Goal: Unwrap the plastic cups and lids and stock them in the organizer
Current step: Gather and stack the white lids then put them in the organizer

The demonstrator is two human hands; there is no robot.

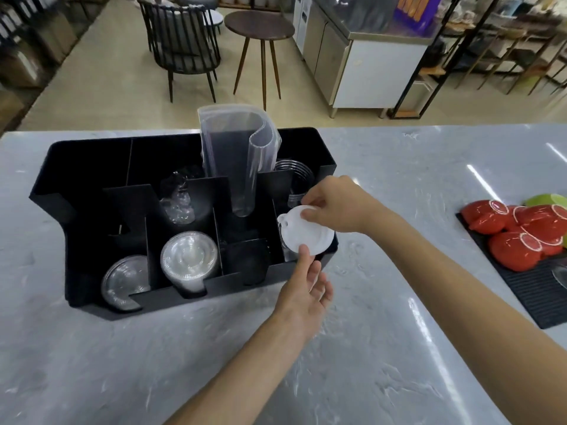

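Both hands were on the white lid (306, 233), held over the right front slot of the organizer (76, 228) on the table (399, 302). Right hand (334, 204) pinched the lid's far edge between thumb and fingers. Left hand (306, 283) was mostly open, palm up, only the thumb tip pressing the near edge. The lid lay tilted, face toward us, directly above its slot, so the drop was straight down and the right hand was nearer. It was opaque white, round, with a small tab at the left rim. Possibly a stack rather than one lid; couldn't tell. Clear lids (188, 259) filled the left slots; a wrapped cup sleeve (236, 154) stood behind.
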